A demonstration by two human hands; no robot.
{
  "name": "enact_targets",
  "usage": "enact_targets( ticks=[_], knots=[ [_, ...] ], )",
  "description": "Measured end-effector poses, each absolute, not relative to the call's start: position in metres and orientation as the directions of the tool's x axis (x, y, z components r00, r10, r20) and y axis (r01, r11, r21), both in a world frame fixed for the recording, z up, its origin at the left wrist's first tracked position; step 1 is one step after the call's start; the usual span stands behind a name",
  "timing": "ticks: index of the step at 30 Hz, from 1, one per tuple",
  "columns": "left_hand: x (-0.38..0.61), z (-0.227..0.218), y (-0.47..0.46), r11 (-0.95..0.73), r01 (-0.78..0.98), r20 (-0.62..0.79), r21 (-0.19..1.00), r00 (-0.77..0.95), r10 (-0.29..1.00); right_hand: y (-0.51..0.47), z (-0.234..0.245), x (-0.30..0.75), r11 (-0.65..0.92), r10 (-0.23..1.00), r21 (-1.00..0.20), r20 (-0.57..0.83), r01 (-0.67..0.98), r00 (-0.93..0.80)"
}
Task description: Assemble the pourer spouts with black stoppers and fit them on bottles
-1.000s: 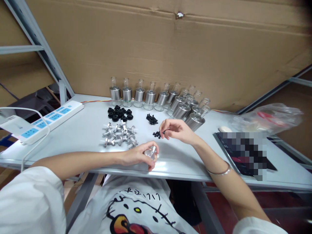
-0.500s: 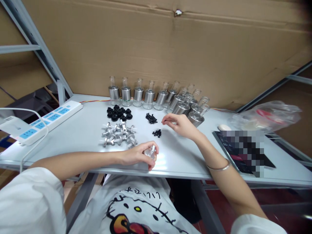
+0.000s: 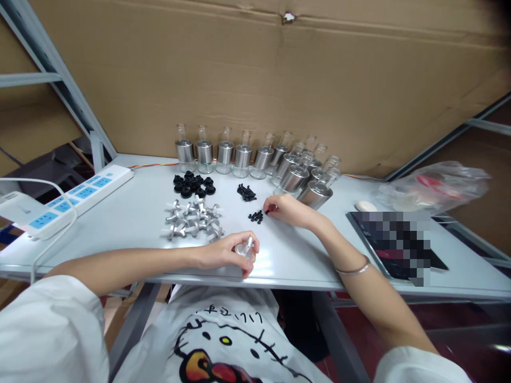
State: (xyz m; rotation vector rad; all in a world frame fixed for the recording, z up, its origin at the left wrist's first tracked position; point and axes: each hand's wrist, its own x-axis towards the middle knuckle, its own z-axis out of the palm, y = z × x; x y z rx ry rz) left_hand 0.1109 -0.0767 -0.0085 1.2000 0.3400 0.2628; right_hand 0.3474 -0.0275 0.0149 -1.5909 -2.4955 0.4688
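My left hand (image 3: 233, 254) is curled round a clear piece with a silver tip (image 3: 248, 244), close to the table's front edge; the fingers hide its lower part. Thumb and fingertips of my right hand (image 3: 289, 210) are pinched at a small black part (image 3: 267, 213), just right of a little cluster of small black parts (image 3: 256, 216). Behind that cluster lies a pile of thin black pieces (image 3: 246, 192). To the left are a heap of silver-and-white stemmed pieces (image 3: 194, 217) and, beyond it, a group of round black caps (image 3: 194, 184).
Several glass bottles with metal sleeves (image 3: 243, 157) line the back of the table, bunching up behind my right hand. A power strip (image 3: 82, 197) with a white cable stands at left. A dark tablet-like panel (image 3: 365, 234), a white oval object (image 3: 364, 206) and a plastic bag (image 3: 435, 186) lie at right.
My right hand has come down and slightly towards me, from beside the thin black pieces to the small black parts, its fingertips closing on one. My left hand keeps its hold.
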Motion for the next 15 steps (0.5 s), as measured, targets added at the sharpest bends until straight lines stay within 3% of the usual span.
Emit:
enact_targets(
  ticks=[15],
  knots=[
    [0.111, -0.007, -0.077, 0.336, 0.008, -0.140, 0.942, 0.918, 0.371, -0.031, 0.009, 0.335, 0.425, 0.891, -0.353, -0.002, 0.834, -0.455]
  ],
)
